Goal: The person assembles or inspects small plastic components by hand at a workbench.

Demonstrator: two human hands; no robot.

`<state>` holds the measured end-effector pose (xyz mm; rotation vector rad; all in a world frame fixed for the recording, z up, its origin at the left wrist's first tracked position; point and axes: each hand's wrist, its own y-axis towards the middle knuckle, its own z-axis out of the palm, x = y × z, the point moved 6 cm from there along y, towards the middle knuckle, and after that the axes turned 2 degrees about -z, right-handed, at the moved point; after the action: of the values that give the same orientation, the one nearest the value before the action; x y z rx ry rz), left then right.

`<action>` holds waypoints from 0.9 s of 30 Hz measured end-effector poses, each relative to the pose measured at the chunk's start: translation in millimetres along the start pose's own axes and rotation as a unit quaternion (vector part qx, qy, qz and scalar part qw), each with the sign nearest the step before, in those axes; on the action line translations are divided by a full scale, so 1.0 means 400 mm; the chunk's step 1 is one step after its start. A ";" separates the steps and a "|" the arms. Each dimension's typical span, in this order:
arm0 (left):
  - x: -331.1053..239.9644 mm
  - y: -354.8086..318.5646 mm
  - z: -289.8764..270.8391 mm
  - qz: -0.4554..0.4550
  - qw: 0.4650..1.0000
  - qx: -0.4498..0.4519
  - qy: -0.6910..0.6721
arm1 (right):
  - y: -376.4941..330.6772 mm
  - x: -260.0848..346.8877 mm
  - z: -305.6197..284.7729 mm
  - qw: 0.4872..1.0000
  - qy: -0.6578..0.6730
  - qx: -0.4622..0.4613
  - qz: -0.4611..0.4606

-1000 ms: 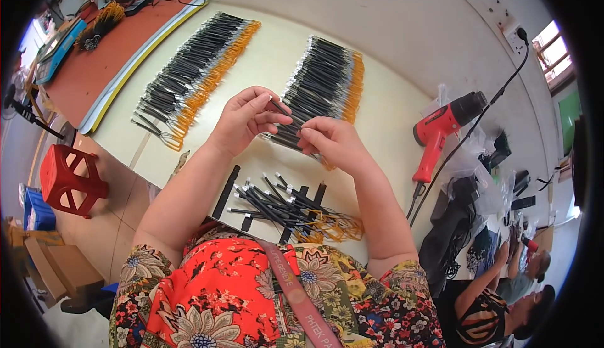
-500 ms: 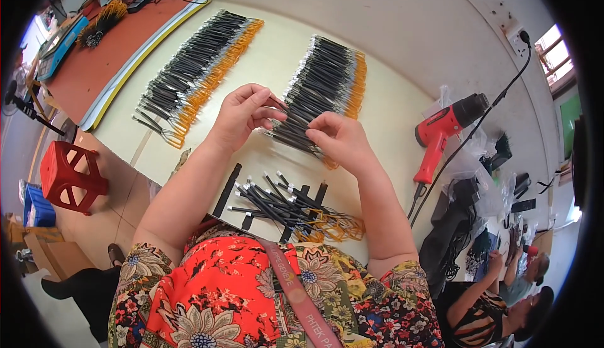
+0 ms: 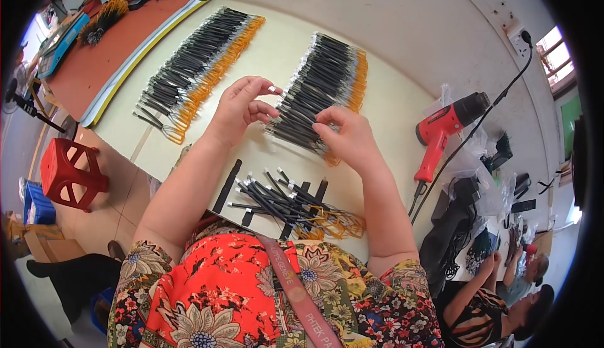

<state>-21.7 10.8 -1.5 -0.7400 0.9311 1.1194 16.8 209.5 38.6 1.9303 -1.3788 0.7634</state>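
Observation:
My left hand [image 3: 241,110] is raised beside the left edge of the right-hand row of black cables [image 3: 321,65]. Its thumb and forefinger pinch a small white piece [image 3: 272,89]; whether a cable hangs from it cannot be made out against the row. Over the lower part of that row, my right hand [image 3: 347,135] has thumb and forefinger brought together; what they hold, if anything, is hidden. These cables have white ends on one side and yellow loops on the other. Nearer my body lies a loose pile of similar cables [image 3: 274,200].
A second row of cables [image 3: 201,65] lies at the left. A red heat gun [image 3: 440,131] with a black cord is at the right by plastic bags. Beyond the table's left edge are a red stool [image 3: 72,173] and a red-brown surface [image 3: 119,46]. Co-workers sit lower right.
My left hand has shifted slightly up and left, and the white piece now shows at its fingertips. My right hand has moved a little right, widening the space between the hands.

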 end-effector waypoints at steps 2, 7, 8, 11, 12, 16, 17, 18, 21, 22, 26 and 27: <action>-0.004 0.005 -0.017 0.016 1.000 -0.024 0.009 | -0.001 0.010 -0.010 0.999 -0.041 -0.012 -0.027; -0.021 0.003 -0.045 0.064 0.994 -0.089 0.021 | -0.003 0.009 -0.006 0.986 -0.118 -0.025 -0.115; -0.025 0.002 -0.050 0.076 0.991 -0.103 0.026 | -0.003 0.007 -0.001 0.981 -0.143 -0.021 -0.126; -0.024 0.001 -0.047 0.076 0.991 -0.108 0.019 | -0.008 0.011 0.011 0.968 -0.182 -0.024 -0.169; -0.024 0.001 -0.043 0.075 0.991 -0.106 0.018 | -0.010 0.008 0.013 0.968 -0.183 -0.024 -0.168; -0.021 0.006 -0.029 0.072 0.992 -0.100 0.020 | -0.029 0.048 -0.018 0.946 -0.250 -0.064 -0.196; -0.022 0.002 -0.036 0.077 0.992 -0.103 0.020 | -0.031 0.073 -0.023 0.943 -0.254 -0.057 -0.208; -0.022 -0.003 -0.050 0.078 0.990 -0.112 0.020 | -0.040 0.099 -0.020 0.943 -0.249 -0.051 -0.212; -0.024 0.001 -0.054 0.086 0.992 -0.086 0.017 | -0.092 0.086 0.086 0.910 -0.292 0.280 -0.091; -0.021 0.000 -0.053 0.083 0.994 -0.071 0.021 | -0.096 0.090 0.109 0.910 -0.292 0.279 -0.091; -0.017 0.004 -0.020 0.070 0.996 -0.038 0.037 | -0.122 0.077 0.160 0.884 -0.328 0.312 -0.121; -0.016 0.002 -0.019 0.071 0.996 -0.040 0.038 | -0.121 0.077 0.162 0.886 -0.325 0.306 -0.125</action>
<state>-25.3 1.6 1.0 -0.7943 1.0204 1.2665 77.4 153.3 13.3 2.9997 -1.2824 0.4601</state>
